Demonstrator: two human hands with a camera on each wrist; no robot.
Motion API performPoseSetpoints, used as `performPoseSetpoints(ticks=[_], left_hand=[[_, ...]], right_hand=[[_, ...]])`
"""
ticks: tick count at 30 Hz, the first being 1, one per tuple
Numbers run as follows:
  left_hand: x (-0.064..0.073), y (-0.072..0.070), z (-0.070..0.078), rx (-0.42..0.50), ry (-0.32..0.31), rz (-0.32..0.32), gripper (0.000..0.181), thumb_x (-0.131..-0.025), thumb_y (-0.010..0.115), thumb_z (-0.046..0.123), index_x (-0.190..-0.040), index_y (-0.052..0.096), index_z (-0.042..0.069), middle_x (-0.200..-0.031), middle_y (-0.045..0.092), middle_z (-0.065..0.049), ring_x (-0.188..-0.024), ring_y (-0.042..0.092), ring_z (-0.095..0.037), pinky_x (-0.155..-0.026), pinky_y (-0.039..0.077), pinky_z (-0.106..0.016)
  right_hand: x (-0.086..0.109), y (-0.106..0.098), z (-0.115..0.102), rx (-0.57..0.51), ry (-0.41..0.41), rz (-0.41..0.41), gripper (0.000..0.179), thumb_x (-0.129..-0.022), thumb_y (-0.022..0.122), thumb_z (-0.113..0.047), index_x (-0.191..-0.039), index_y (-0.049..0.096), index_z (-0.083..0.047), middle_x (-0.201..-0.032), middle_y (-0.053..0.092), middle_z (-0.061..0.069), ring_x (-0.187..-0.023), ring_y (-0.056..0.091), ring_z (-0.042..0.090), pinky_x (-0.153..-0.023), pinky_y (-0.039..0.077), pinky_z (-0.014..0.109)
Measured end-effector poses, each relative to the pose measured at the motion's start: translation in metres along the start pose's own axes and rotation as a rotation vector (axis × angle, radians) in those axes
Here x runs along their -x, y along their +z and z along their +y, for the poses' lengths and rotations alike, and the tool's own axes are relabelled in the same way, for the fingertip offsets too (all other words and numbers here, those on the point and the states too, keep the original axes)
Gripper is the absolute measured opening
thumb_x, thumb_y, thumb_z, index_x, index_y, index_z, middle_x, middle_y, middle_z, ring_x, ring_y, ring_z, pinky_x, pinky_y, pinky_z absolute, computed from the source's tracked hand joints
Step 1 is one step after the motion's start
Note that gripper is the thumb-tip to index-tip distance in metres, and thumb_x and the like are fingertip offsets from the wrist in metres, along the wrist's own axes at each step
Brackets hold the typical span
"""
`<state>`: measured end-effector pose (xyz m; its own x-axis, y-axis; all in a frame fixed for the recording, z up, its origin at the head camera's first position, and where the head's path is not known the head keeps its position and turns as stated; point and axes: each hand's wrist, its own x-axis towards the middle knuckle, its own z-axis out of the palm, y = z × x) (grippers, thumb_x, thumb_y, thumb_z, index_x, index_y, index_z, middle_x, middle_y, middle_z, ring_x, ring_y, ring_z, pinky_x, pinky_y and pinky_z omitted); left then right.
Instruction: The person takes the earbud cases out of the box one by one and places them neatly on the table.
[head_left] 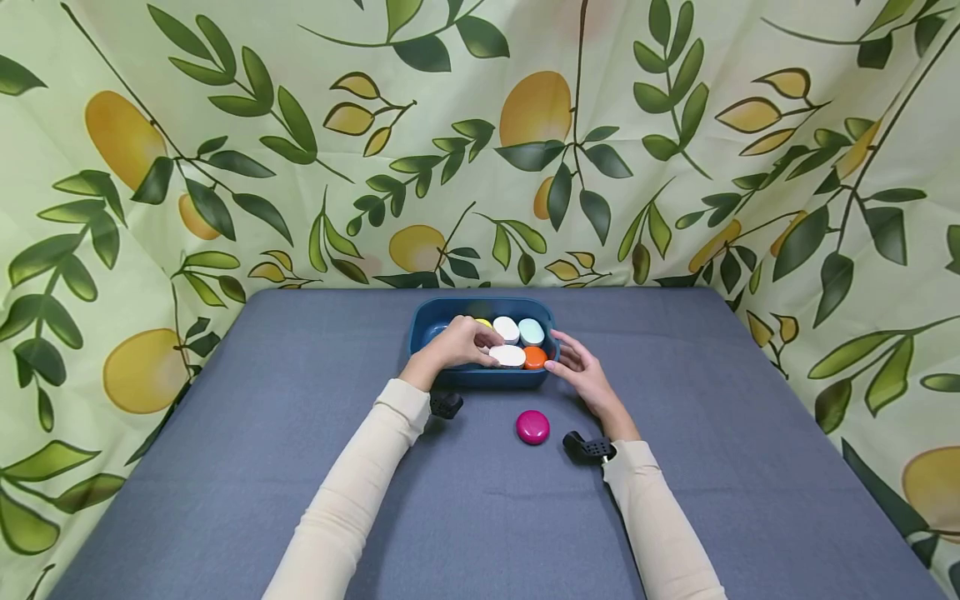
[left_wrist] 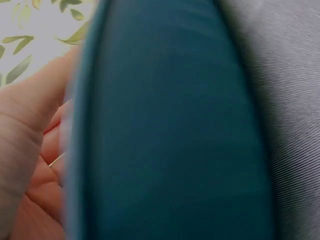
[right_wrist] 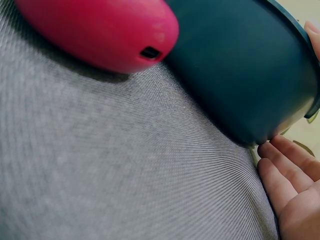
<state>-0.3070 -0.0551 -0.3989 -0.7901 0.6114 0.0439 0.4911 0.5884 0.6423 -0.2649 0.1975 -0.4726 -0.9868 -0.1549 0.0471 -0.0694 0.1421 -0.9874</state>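
A dark blue rectangular box [head_left: 491, 379] holds several smooth rounded cases. They include a white case [head_left: 506, 329], a pale mint case [head_left: 532, 332], an orange case [head_left: 535, 358] and a partly hidden yellow one. My left hand [head_left: 459, 343] reaches over the box's front wall and pinches the left end of a white oval case [head_left: 509, 357] between thumb and fingers. At the box's right end, my right hand [head_left: 588, 379] touches the wall with extended fingers, its thumb at the rim. A magenta rounded case [head_left: 532, 427] with a small dark slot lies in front of the box.
Grey cloth [head_left: 300, 375] covers the table. Behind it hangs a leaf-and-fruit patterned curtain [head_left: 450, 167], which also runs along both sides. Black wrist mounts [head_left: 588, 447] sit below both hands. The box wall fills most of the left wrist view.
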Motion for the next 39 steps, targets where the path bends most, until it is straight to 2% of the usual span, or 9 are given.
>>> performPoseSetpoints(ticks=[3,9,17,21,30,39], left_hand=[[0.006,-0.005,0.004,0.009,-0.007,0.028,0.034,-0.077,0.08,0.014,-0.109,0.073,0.004,-0.107,0.075,-0.012,-0.098,0.072,-0.022,-0.088,0.058,-0.029],[0.021,-0.011,0.014,0.014,-0.003,0.07,0.036,-0.078,0.079,0.016,-0.111,0.072,0.005,-0.11,0.074,-0.012,-0.099,0.072,-0.023,-0.09,0.058,-0.033],[0.048,-0.009,0.028,0.015,0.077,0.126,0.037,-0.077,0.08,0.015,-0.11,0.072,0.002,-0.107,0.075,-0.013,-0.096,0.073,-0.023,-0.088,0.059,-0.032],[0.063,-0.006,0.032,0.017,0.096,0.138,0.036,-0.076,0.081,0.016,-0.108,0.072,0.002,-0.105,0.075,-0.013,-0.095,0.073,-0.021,-0.088,0.058,-0.03],[0.091,0.011,0.032,0.025,0.075,0.13,0.036,-0.074,0.082,0.016,-0.106,0.073,0.002,-0.104,0.076,-0.011,-0.093,0.072,-0.019,-0.085,0.059,-0.028],[0.101,0.032,0.025,0.039,0.022,0.12,0.035,-0.074,0.082,0.016,-0.106,0.073,0.003,-0.104,0.076,-0.01,-0.093,0.072,-0.019,-0.086,0.059,-0.029]], right_hand=[[0.0,0.0,0.001,-0.006,-0.002,-0.003,0.062,-0.093,0.06,-0.007,-0.149,0.034,-0.012,-0.149,0.04,0.027,-0.135,0.046,0.041,-0.089,0.043,0.007],[0.0,0.0,0.003,0.01,-0.012,0.002,0.061,-0.093,0.062,-0.01,-0.148,0.036,-0.01,-0.147,0.042,0.028,-0.132,0.047,0.042,-0.089,0.044,0.008],[0.001,0.0,0.003,-0.01,-0.026,0.024,0.061,-0.092,0.063,-0.008,-0.147,0.037,-0.008,-0.143,0.045,0.03,-0.129,0.049,0.042,-0.087,0.045,0.005],[0.001,0.001,0.003,-0.026,-0.041,0.025,0.06,-0.091,0.062,-0.004,-0.147,0.038,-0.006,-0.143,0.046,0.03,-0.131,0.047,0.044,-0.086,0.044,0.004],[0.0,0.002,0.001,-0.012,-0.063,0.048,0.061,-0.09,0.063,-0.003,-0.146,0.039,-0.005,-0.141,0.047,0.03,-0.128,0.048,0.039,-0.089,0.044,0.002],[-0.001,0.002,0.001,-0.019,-0.076,0.048,0.062,-0.089,0.064,-0.001,-0.146,0.039,-0.003,-0.141,0.047,0.031,-0.13,0.047,0.041,-0.092,0.043,0.002]])
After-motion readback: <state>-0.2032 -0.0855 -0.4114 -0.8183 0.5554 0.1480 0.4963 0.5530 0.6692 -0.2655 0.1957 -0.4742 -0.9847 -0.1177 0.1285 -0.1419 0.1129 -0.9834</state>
